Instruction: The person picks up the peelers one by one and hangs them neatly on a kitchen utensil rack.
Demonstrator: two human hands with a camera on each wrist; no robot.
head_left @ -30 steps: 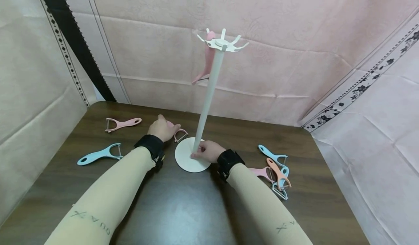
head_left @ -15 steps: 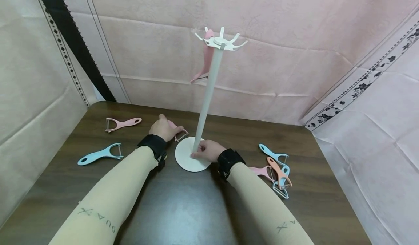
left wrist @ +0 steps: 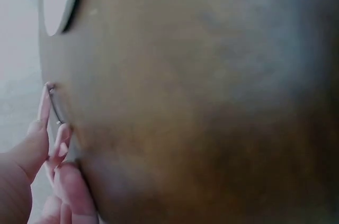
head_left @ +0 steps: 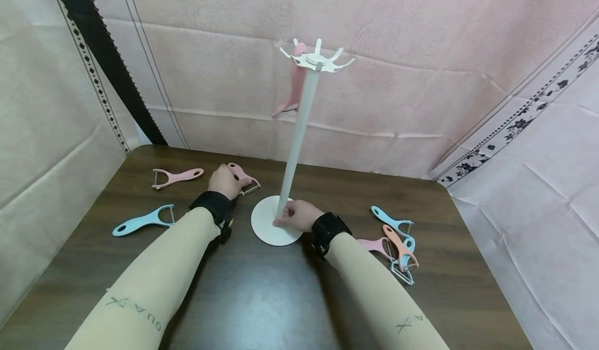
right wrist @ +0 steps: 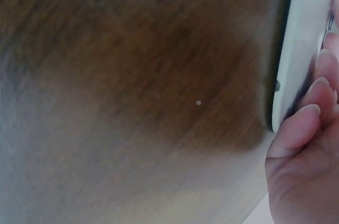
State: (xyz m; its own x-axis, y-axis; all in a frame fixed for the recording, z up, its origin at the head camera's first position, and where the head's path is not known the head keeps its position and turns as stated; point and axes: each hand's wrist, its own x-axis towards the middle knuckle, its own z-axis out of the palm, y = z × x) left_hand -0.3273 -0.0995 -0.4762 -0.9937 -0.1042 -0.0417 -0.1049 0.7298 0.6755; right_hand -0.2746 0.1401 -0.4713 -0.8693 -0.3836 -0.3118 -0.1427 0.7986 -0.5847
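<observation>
At the near side of the scene, two cream sleeves (head_left: pixel 154 280) come in over the brown bench (head_left: pixel 262 298), dark lettering on each, a black band (head_left: pixel 328 231) round each wrist. Right, beside the right sleeve: loose cluster of four peelers. An orange peeler (head_left: pixel 398 243) lies across a blue peeler (head_left: pixel 405 260); a pink peeler (head_left: pixel 373 244) sits just left of these, its handle end partly hidden by the sleeve. A second blue peeler (head_left: pixel 387 218) lies on the cluster's far side.

Left, well apart: lone blue peeler (head_left: pixel 140 224), handle toward the left, blade end close to the left sleeve.

Middle: white stand (head_left: pixel 297 137), pole upright on a round base (head_left: pixel 263 226). Right hand (head_left: pixel 303 216) comes from the right; its grip holds the stand at the foot of the pole, fingers over the base.

Farther, left of the base: left hand (head_left: pixel 224 182), its grip pinching the held pink peeler (head_left: pixel 237 171) between thumb and fingers. Held peeler is near the far edge, apart from the stand; contact with the bench cannot be told. Left of it, another pink peeler (head_left: pixel 182 176) lies flat.

High on the stand, a hooked crown (head_left: pixel 314 60); a hanging pink peeler (head_left: pixel 298 82) on its left side. Behind, pale pink cloth (head_left: pixel 220 69).
</observation>
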